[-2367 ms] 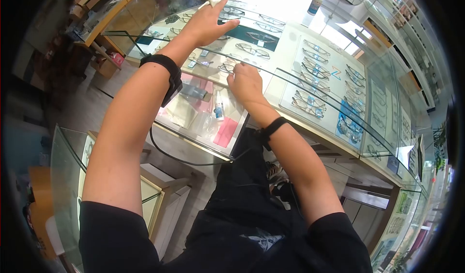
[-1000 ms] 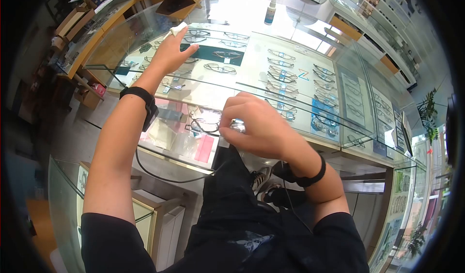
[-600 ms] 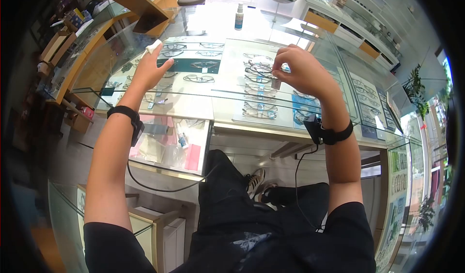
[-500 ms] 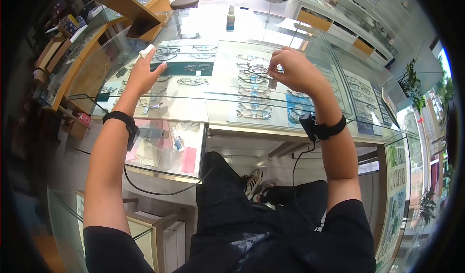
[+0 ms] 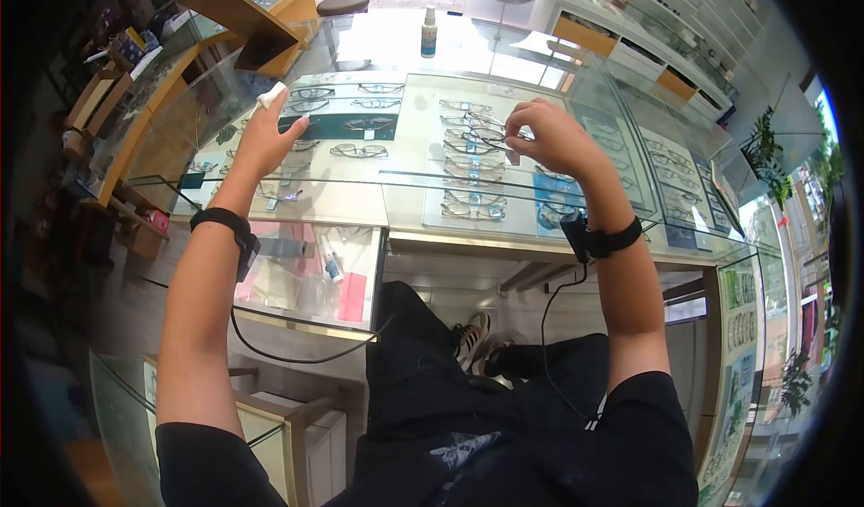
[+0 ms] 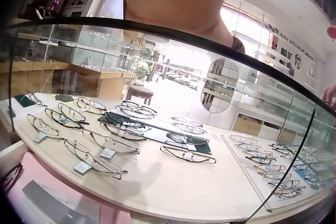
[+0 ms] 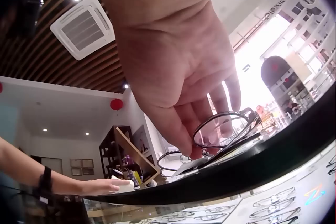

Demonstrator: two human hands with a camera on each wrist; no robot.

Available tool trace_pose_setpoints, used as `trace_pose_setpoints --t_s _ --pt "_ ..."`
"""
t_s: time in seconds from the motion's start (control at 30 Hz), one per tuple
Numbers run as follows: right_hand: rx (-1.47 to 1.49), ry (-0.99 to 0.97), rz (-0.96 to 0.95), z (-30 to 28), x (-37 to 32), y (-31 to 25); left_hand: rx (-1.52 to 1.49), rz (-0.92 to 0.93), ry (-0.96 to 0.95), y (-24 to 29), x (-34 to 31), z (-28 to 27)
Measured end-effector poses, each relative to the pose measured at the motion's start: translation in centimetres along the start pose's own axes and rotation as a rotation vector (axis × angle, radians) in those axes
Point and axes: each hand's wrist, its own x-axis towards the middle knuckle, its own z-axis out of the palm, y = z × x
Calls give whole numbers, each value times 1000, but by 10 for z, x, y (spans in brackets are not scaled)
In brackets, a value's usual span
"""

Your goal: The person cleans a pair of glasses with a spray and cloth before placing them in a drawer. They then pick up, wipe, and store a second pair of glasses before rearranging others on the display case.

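My right hand [image 5: 553, 134] pinches a pair of dark-rimmed eyeglasses [image 7: 223, 113] between thumb and fingers, and a small tag [image 5: 513, 157] hangs from them. They are close over the glass counter top, overlapping the display glasses beneath in the head view. In the right wrist view a clear lens faces me and part of the frame is hidden behind the fingers. My left hand [image 5: 263, 138] lies at the left of the counter, fingers extended and thumb spread, with a white cloth [image 5: 270, 95] at its fingertips. Its fingers are out of sight in the left wrist view.
Inside the glass case, rows of eyeglasses [image 5: 472, 210] lie on pale trays. A spray bottle [image 5: 428, 35] stands at the counter's far side. An open drawer [image 5: 310, 323] with pink items and a small bottle [image 5: 332, 266] juts out at the near left.
My right hand has lifted the eyeglasses from the drawer area and carried them right, over the counter. My left hand keeps the white cloth. The head view has swung right.
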Motion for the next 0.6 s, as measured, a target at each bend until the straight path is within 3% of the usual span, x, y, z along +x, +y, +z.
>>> trace_pose_setpoints --t_s 0.2,0.6 --pt "-12 -81 46 -6 -4 -9 -6 7 13 -1 1 1" --pt "-22 48 29 5 -6 -20 -9 14 7 -3 1 2"
